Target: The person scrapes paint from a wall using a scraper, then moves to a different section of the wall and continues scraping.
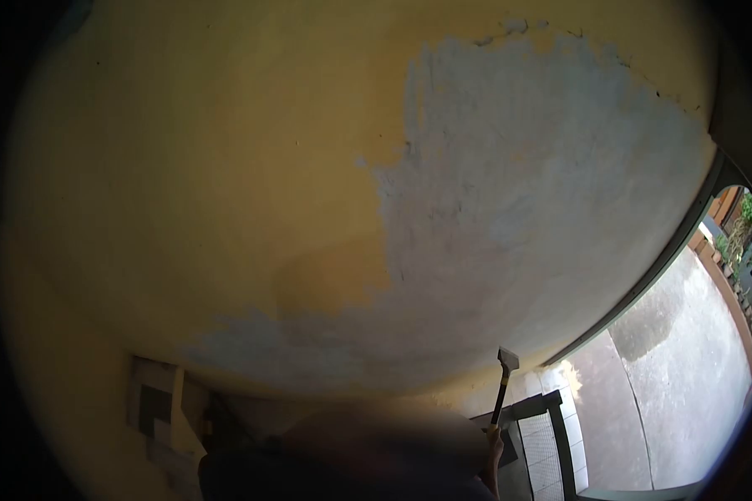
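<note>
At the bottom right of the head view, my right hand (494, 441) is closed around the lower handle of a long-handled scraper (501, 397). Its flat, wide metal blade points upward, close to the foot of the wall. Part of the hand is dim and cut off by a dark, blurred shape that is probably my own body. My left hand does not show. Yellow paint (200, 184) covers the left and top of the wall, while a large grey bare patch (543, 184) with ragged edges spreads over the middle and right.
A dark metal frame with mesh (539, 442) stands low, just right of the scraper. Beyond a dark edge on the right lies a concrete floor (677, 367), with yellow flakes (571, 377) near the wall. Pale, box-like shapes (154, 405) sit at lower left.
</note>
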Demonstrator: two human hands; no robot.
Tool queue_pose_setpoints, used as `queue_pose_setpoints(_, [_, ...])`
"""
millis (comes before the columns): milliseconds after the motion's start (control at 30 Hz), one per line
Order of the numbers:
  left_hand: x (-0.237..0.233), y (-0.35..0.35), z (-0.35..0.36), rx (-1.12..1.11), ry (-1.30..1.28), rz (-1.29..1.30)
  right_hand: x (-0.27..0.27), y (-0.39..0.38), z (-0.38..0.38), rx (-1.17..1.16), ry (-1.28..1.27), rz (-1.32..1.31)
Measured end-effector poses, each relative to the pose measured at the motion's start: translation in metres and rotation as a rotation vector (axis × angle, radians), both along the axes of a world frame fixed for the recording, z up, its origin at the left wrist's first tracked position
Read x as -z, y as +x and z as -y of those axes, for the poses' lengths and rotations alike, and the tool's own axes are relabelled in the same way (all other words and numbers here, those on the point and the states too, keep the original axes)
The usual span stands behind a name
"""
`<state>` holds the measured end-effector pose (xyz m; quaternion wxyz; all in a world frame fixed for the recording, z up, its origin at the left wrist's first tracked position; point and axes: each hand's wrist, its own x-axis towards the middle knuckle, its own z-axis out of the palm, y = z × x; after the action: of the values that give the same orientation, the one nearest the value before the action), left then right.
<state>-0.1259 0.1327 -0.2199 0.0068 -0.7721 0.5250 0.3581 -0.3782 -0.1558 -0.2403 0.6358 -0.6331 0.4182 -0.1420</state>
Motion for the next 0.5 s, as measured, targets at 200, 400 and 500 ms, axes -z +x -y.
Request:
queue_pose_setpoints(200, [-0.087, -0.003, -0.045, -0.537, -0.451, -0.142, -0.094, 0.058, 0.0, -0.034, -0.116, 0.365])
queue_pose_setpoints(400, [-0.238, 0.035, 0.088, -0.246, -1.526, 0.315, -0.217, 0.13, -0.038, -0.429, 0.239, 0.829])
queue_pose_setpoints(500, [-0.301, 0.049, 0.117, 0.018, -1.875, 0.465, -0.261, 0.141, -0.049, -0.588, 0.465, 0.922])
